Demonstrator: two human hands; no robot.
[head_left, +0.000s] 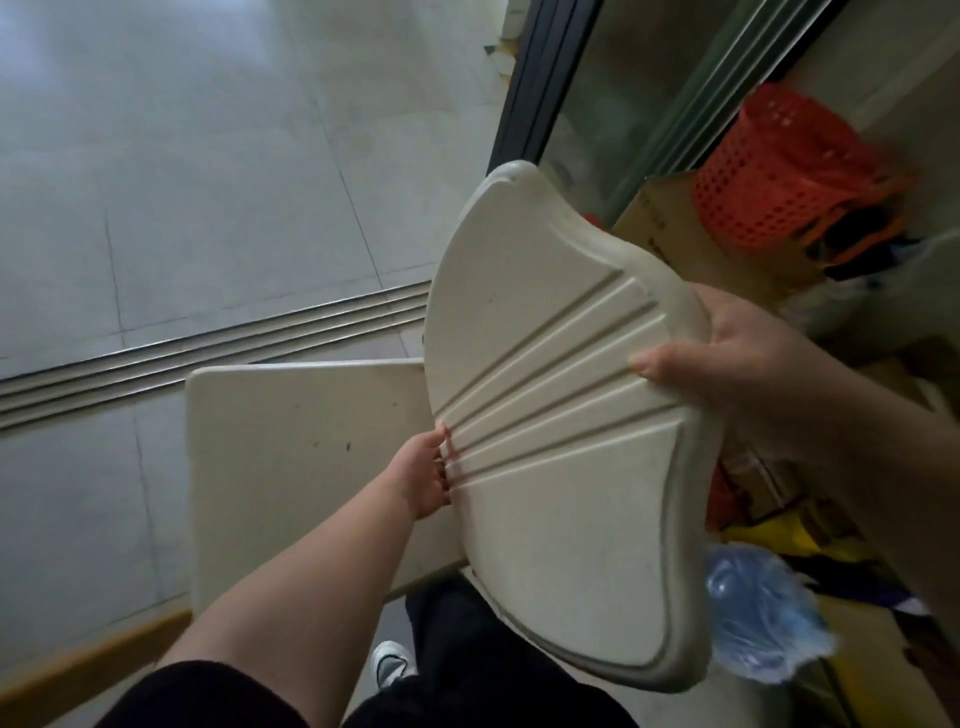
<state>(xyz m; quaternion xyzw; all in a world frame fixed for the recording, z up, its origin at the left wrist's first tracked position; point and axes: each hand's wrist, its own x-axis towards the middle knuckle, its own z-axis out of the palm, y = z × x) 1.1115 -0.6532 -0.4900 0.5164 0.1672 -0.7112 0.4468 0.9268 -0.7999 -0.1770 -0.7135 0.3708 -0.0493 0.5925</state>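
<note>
from the head camera, looking down, both hands are clamped on the cream chair back (545, 415), well apart from each other on opposite edges. the right hand (727, 374) grips its right rim, thumb pressed flat on the ridged front face and fingers hidden behind. the left hand (423, 478) holds the left edge where the raised ridges run together, fingers curled onto that edge. the chair back is held up in the air, tilted, its rounded top corner pointing toward the dark door frame (540, 88) and its lower corner hanging over the person's dark trousers (467, 649). the flat seat panel (291, 467) lies lower and to the left, its right side covered by the chair back. to the left there is open tiled floor (182, 182), crossed by the metal door track (208, 358), with a wooden strip (78, 670) along the bottom left corner. one shoe (389, 665) shows between the legs. the right side is crowded: an orange perforated basket (769, 171) sits against a cardboard box (670, 228), just beyond the chair back's upper rim; what is inside either is too blurred to tell. a crumpled blue plastic bag (763, 618) lies just beside the chair back's lower right rim, its contents not visible.
</note>
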